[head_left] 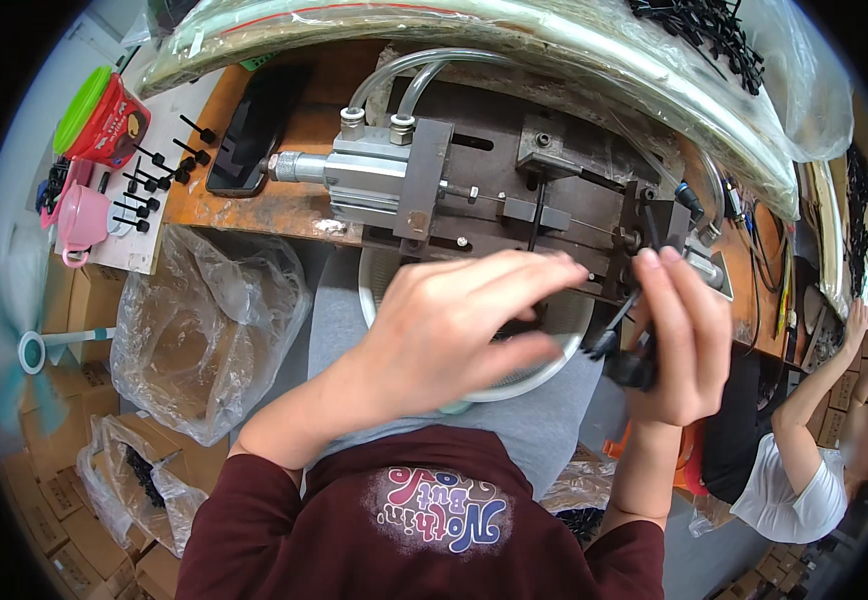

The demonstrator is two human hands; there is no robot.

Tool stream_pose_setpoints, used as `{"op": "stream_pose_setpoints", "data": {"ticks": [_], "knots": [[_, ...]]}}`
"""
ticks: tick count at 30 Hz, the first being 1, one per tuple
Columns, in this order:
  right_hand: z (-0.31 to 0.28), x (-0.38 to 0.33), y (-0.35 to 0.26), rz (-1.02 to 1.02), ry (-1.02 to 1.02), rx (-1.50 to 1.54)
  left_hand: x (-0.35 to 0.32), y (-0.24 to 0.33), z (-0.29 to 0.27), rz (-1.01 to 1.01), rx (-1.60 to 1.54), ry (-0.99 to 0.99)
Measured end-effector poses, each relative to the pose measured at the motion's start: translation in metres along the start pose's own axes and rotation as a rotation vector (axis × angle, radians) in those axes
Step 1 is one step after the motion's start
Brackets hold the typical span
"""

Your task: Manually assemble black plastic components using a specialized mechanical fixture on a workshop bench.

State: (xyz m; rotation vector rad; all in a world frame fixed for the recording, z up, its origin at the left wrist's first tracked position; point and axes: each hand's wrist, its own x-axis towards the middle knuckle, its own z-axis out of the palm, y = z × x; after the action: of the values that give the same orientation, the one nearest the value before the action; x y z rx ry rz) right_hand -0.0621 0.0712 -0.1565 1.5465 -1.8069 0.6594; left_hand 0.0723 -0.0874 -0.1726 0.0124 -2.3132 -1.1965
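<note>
My left hand (464,325) is held over a round white basket (369,290) on my lap, fingers stretched out, thumb apart and nothing visible in its grip. My right hand (689,335) is closed around several black plastic parts with thin stems (637,370), at the right end of a metal fixture. That fixture (484,215) has a silver pneumatic cylinder (369,180) on its left and a thin rod along its middle. A dark stem (539,215) stands across the small block at the fixture's centre. The fingers of my left hand hide much of the basket's inside.
On the left stand a dark phone (259,130), loose black stemmed parts (144,205), a red tub with a green lid (104,120) and a pink cup (84,220). A clear plastic bag (214,330) hangs below the table edge. Another person (804,460) works at right.
</note>
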Motion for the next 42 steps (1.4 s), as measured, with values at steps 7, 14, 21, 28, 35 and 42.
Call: {"op": "stream_pose_setpoints", "data": {"ticks": [7,14,21,28,35,42], "knots": [[0.014,0.005,-0.004,-0.059,0.033,0.033,-0.009,0.009,-0.007,0.104,-0.037,0.088],[0.017,-0.001,-0.003,0.232,0.176,0.085,-0.011,-0.014,0.014,0.138,0.483,0.102],[0.011,-0.011,-0.007,0.253,0.185,0.263,-0.001,-0.015,0.014,0.108,0.564,0.029],[0.009,-0.018,-0.017,0.149,0.069,0.041,0.000,-0.007,0.008,0.045,0.057,0.052],[0.014,-0.007,-0.019,0.064,0.035,0.066,-0.009,0.008,0.001,0.098,-0.016,0.121],[0.016,-0.013,-0.018,0.326,0.200,0.211,-0.010,-0.012,0.012,0.124,0.503,0.067]]}}
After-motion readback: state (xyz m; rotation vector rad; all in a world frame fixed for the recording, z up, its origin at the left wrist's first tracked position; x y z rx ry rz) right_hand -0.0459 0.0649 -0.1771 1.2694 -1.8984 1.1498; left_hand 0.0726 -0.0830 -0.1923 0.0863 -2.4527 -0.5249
